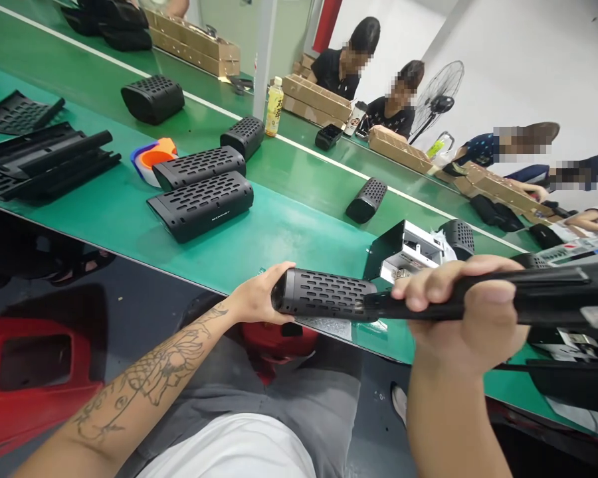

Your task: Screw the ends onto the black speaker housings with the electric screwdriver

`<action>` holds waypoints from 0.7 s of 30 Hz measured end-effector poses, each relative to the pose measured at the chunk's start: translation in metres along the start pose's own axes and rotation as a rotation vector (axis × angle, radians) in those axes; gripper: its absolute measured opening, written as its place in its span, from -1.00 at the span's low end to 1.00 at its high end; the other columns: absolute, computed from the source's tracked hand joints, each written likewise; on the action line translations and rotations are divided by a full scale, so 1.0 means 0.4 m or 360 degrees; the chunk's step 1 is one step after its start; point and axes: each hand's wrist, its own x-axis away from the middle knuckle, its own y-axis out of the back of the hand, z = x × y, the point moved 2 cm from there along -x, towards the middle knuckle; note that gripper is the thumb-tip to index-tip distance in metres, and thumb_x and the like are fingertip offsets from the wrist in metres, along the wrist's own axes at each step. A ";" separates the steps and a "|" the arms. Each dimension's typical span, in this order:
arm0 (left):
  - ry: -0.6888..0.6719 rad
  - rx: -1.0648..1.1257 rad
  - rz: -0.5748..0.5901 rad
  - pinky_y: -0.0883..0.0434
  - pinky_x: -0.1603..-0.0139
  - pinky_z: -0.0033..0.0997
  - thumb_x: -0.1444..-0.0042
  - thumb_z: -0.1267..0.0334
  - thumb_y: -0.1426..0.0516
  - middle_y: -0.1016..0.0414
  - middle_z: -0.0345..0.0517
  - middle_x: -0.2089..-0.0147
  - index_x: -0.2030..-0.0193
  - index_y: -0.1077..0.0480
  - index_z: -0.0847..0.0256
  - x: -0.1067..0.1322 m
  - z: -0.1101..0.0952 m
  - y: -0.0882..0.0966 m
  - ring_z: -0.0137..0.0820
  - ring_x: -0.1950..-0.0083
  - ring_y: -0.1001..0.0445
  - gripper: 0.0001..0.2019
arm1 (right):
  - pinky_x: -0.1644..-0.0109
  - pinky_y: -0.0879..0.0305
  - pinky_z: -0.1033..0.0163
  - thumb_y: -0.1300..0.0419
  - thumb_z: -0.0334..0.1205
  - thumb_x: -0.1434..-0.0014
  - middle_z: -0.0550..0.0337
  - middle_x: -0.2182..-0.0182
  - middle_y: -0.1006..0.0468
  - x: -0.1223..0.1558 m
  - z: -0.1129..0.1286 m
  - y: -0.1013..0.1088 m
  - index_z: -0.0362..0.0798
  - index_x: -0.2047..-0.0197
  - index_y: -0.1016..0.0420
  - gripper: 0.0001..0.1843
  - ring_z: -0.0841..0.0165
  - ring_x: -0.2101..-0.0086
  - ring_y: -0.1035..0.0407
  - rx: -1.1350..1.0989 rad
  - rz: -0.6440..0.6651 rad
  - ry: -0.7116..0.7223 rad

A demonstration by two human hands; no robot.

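Note:
My left hand (259, 295) grips the left end of a black perforated speaker shell (323, 300) held over the near edge of the green bench (289, 229). Its fingers curl round the shell's end. My right hand (471, 309) is closed round a long black flat part (533, 295) whose left end meets the shell's right end. The part runs off to the right. Behind both sits a white and black metal fixture (408, 252) on the bench.
Two finished black speaker shells (202, 202) lie at the bench's left centre, more (366, 199) further back. Black flat panels (40, 162) are stacked at far left beside an orange-and-white tape roll (154, 159). A drink bottle (274, 106), cardboard trays (316, 96), a fan and several seated people line the far side.

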 end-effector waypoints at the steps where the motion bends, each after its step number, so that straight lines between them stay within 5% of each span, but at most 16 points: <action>1: -0.0006 0.0005 -0.0001 -0.62 -0.49 0.02 0.00 0.06 -0.60 -0.45 0.16 -0.64 -0.70 -0.17 0.02 0.000 0.001 -0.001 0.13 -0.52 -0.61 0.17 | 0.46 -0.59 0.10 -0.63 0.13 -0.32 0.37 0.52 -0.54 0.014 -0.001 -0.039 0.13 0.15 -0.68 -0.67 0.35 0.61 -0.42 -0.0073 0.0096 -0.0020; 6: -0.0046 0.0068 -0.0016 -0.58 -0.56 0.08 0.02 0.01 -0.62 -0.43 0.15 -0.66 -0.72 -0.16 0.00 -0.004 0.011 -0.011 0.16 -0.55 -0.58 0.23 | 0.47 -0.60 0.13 -0.64 0.13 -0.31 0.38 0.53 -0.57 0.053 -0.062 -0.157 0.11 0.12 -0.63 -0.62 0.37 0.64 -0.42 -0.0257 0.0259 -0.0098; 10: -0.0172 0.0115 -0.0042 -0.52 -0.63 0.18 0.03 -0.02 -0.64 -0.42 0.22 -0.67 -0.76 -0.14 0.04 -0.011 0.014 -0.012 0.19 -0.59 -0.55 0.28 | 0.43 -0.63 0.17 -0.64 0.09 -0.32 0.40 0.52 -0.58 0.061 -0.092 -0.176 0.08 0.12 -0.60 -0.61 0.39 0.61 -0.47 -0.0248 0.0303 -0.0133; 13: -0.0306 0.0045 -0.0100 -0.23 -0.80 0.37 -0.01 -0.10 -0.63 -0.27 0.31 -0.76 -0.79 -0.14 0.06 -0.002 -0.005 -0.013 0.28 -0.75 -0.32 0.29 | 0.45 -0.60 0.16 -0.64 0.13 -0.31 0.39 0.53 -0.56 0.064 -0.089 -0.174 0.09 0.13 -0.60 -0.59 0.38 0.62 -0.45 -0.0204 0.0281 -0.0132; 16: -0.0421 -0.0052 -0.0163 0.08 -0.85 0.53 -0.16 -0.16 -0.55 -0.17 0.28 -0.81 -0.65 -0.40 0.03 0.024 -0.047 -0.022 0.32 -0.84 -0.11 -0.02 | 0.47 -0.58 0.13 -0.63 0.15 -0.31 0.38 0.53 -0.55 0.066 -0.072 -0.172 0.11 0.13 -0.62 -0.60 0.36 0.63 -0.43 -0.0200 0.0258 -0.0106; 21: -0.0440 -0.0061 -0.0249 0.13 -0.84 0.57 -0.46 0.01 -0.36 -0.39 0.17 -0.72 -0.21 -0.72 0.05 0.062 -0.108 -0.036 0.24 -0.85 -0.11 -0.69 | 0.41 -0.61 0.13 -0.60 0.09 -0.36 0.39 0.49 -0.57 0.070 -0.045 -0.168 0.12 0.11 -0.65 -0.68 0.38 0.60 -0.45 -0.0228 0.0325 -0.0081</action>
